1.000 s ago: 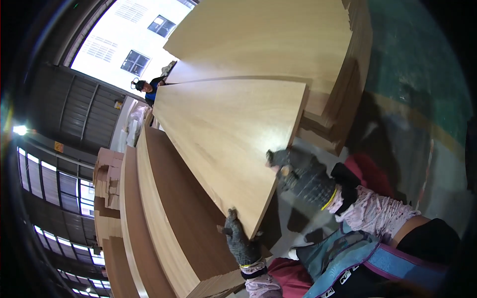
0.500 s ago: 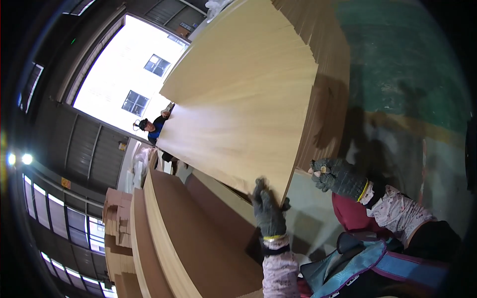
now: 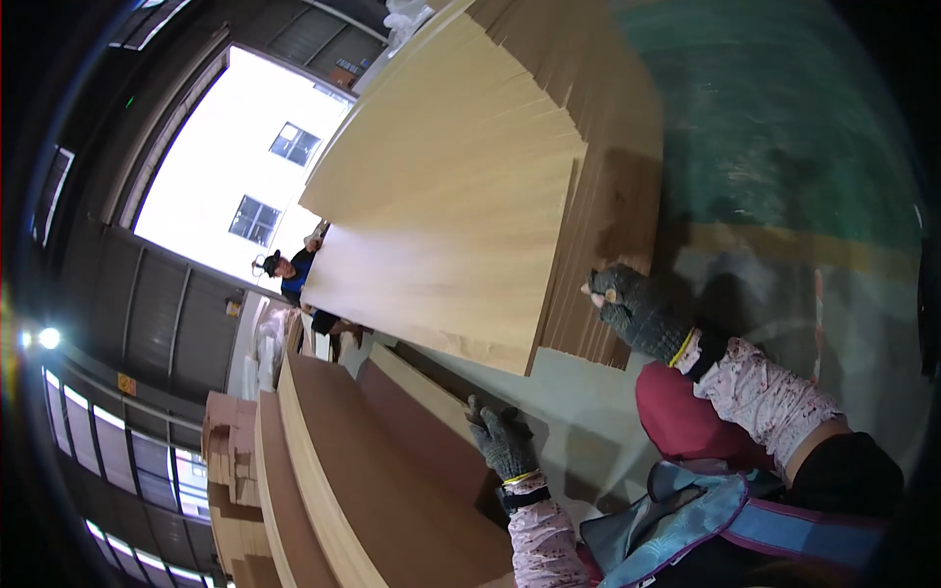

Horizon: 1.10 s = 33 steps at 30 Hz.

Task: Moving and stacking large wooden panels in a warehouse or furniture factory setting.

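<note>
A wide, pale wood sheet (image 3: 451,235) lies on top of a tall stack of sheets (image 3: 598,294), its near corner overhanging. My left hand (image 3: 505,446), in a dark grey knit glove, is just below that corner, apart from it. Its fingers are spread and hold nothing. My right hand (image 3: 637,309), gloved alike with bare fingertips showing, hovers right of the stack's near edge. Those fingers are loosely bent, with nothing visible in them. At the sheet's far end a co-worker (image 3: 294,269) in a dark cap has a hand at its edge.
To the left stands another pile of brown boards (image 3: 382,470) with pale edges. Smaller board stacks (image 3: 230,441) are behind it. The green and grey floor (image 3: 755,137) runs along the right, crossed by a yellow band. A bright doorway (image 3: 235,157) opens at the far left.
My left hand has come off the sheet's near corner and moved down and left. The sheet now appears farther from me. My right hand has shifted up and left.
</note>
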Available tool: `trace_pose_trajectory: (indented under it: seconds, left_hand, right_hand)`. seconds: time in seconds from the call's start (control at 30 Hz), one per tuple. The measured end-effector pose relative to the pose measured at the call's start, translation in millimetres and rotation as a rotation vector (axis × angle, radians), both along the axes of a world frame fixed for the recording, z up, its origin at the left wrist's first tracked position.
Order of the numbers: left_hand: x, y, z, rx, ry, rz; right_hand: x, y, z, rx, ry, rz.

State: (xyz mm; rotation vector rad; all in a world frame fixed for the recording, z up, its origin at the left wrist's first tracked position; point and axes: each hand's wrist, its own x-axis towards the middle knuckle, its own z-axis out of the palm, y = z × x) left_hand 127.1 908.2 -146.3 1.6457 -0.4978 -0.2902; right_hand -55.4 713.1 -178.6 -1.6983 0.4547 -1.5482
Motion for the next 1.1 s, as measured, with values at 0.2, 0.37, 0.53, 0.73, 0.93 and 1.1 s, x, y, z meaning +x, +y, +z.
trace_pose_trajectory:
  seconds: [0.2,0.37,0.53,0.73,0.93,1.1]
  left_hand:
    - [0.4,36.8,-31.7,-0.069,-0.048,0.012]
    - [-42.7,7.6,-5.3,-0.225,-0.081,-0.043]
    - [-39.8,-29.5,19.4,-0.123,-0.443,-0.111]
    - [-49.9,-58.3,13.4,-0.159,-0.425,-0.057]
    - [-40.9,-57.9,14.8,0.122,-0.787,-0.02]
    - [-39.1,-66.0,12.2,-0.081,-0.57,-0.066]
  right_hand:
    - [5.0,4.5,17.0,-0.221,0.092,-0.139]
    - [9.2,-3.0,22.2,-0.355,0.089,-0.244]
    - [25.0,-3.7,37.7,-0.425,0.286,-0.301]
    - [37.2,-9.7,34.2,-0.383,0.248,-0.188]
    - [27.5,-11.4,45.1,-0.373,0.316,-0.15]
    - [30.2,-17.6,39.6,-0.399,0.198,-0.248]
